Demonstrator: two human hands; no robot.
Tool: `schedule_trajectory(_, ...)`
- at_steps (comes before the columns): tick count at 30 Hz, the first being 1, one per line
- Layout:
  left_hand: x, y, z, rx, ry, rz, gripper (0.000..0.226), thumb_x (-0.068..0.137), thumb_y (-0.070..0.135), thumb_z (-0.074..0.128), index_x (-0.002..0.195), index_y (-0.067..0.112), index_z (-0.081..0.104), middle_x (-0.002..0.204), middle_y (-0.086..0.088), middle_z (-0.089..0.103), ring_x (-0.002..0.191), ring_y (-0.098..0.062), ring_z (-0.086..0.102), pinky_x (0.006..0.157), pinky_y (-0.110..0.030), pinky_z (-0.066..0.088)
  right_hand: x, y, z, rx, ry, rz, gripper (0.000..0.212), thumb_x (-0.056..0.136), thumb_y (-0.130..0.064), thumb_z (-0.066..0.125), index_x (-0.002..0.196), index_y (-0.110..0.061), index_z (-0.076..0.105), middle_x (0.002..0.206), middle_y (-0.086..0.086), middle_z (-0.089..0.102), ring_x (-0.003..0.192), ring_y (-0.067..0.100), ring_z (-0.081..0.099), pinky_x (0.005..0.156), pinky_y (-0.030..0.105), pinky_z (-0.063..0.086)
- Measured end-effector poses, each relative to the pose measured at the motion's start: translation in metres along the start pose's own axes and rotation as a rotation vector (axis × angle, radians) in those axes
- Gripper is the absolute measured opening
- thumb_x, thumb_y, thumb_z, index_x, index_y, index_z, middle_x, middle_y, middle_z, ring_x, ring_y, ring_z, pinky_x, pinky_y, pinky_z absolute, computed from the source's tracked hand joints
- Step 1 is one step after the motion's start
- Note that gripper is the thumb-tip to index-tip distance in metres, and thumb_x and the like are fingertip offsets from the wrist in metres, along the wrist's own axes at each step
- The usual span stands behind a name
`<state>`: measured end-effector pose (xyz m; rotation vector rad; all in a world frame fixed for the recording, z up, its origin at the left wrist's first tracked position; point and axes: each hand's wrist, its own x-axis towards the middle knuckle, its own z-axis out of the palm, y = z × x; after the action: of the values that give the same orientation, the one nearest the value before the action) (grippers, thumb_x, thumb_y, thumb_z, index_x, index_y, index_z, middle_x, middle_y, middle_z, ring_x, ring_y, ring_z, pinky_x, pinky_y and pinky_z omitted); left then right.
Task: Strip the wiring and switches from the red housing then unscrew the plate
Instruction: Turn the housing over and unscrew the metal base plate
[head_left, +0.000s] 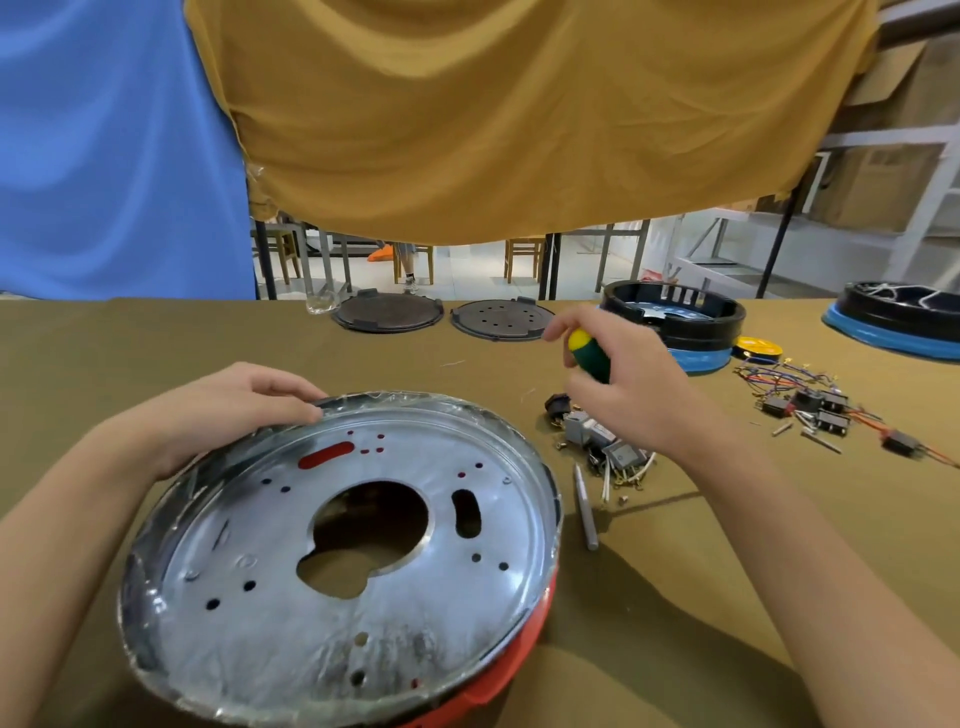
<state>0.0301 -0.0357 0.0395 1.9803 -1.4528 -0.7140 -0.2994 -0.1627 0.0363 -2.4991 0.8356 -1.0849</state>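
the round metal plate (332, 571) sits tilted on the red housing (524, 644) at the near left of the olive-covered table (156, 343), with red showing through its small holes and along its near right edge. the left hand (218, 410) rests on the plate's far left rim, fingers curled over the edge and holding it. the right hand (618, 384) is raised above the table to the right of the plate, wrapped around the green-and-yellow handle of a screwdriver (587, 353) — its shaft is hidden behind the hand. under that hand lies a cluster of stripped switches and wire ends (597, 441), and just beside it a loose grey metal bit (586, 509), possibly a screwdriver shaft. farther right lies a second heap of wiring and switches (810, 400). at the far edge lie 2 dark round lids (441, 314) and a black-and-blue housing (675, 322).
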Motion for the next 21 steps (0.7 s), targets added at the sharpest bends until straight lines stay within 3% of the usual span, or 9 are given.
schedule_trajectory(5,-0.010,0.007,-0.011,-0.021,0.026,0.087,0.024,0.093,0.025,0.065,0.092,0.047,0.075,0.091,0.011,0.077,0.078,-0.010,0.074,0.072,-0.030,0.050,-0.004,-0.013,0.013,-0.065,0.059,-0.179,0.041,0.084,-0.002,0.058,0.119,-0.023,0.056,0.098,-0.023,0.050,0.091,-0.001,0.054,0.078,0.010,0.042)
schedule_trajectory(10,-0.013,0.007,-0.017,-0.055,0.062,0.124,0.029,0.092,0.016,0.065,0.089,0.042,0.078,0.089,0.006,0.078,0.077,-0.012,0.074,0.070,-0.029,0.050,-0.003,-0.024,0.012,-0.131,0.238,-0.417,0.048,0.073,0.012,0.053,0.118,-0.003,0.055,0.107,-0.006,0.045,0.101,0.009,0.046,0.087,0.020,0.040)
schedule_trajectory(15,-0.017,0.009,-0.022,-0.111,0.105,0.145,0.027,0.091,0.014,0.065,0.089,0.037,0.080,0.089,0.001,0.078,0.078,-0.017,0.074,0.074,-0.035,0.053,-0.004,-0.032,0.015,-0.132,0.336,-0.519,0.058,0.076,0.022,0.054,0.126,-0.006,0.046,0.118,0.003,0.042,0.112,0.011,0.041,0.099,0.022,0.037)
schedule_trajectory(19,-0.018,0.008,-0.025,-0.183,0.132,0.149,0.025,0.090,0.017,0.066,0.089,0.038,0.080,0.089,0.002,0.078,0.077,-0.015,0.075,0.069,-0.030,0.052,-0.002,-0.029,0.014,-0.010,0.514,-0.504,0.045,0.089,0.009,0.063,0.124,-0.011,0.044,0.123,0.016,0.050,0.117,0.013,0.048,0.103,0.021,0.040)
schedule_trajectory(21,-0.016,0.007,-0.025,-0.236,0.178,0.134,0.026,0.090,0.018,0.066,0.086,0.040,0.080,0.086,0.004,0.078,0.073,-0.011,0.074,0.060,-0.024,0.054,-0.003,-0.028,0.014,0.060,0.611,-0.419,0.039,0.093,-0.006,0.065,0.124,-0.015,0.043,0.121,0.007,0.054,0.107,0.020,0.058,0.093,0.029,0.050)
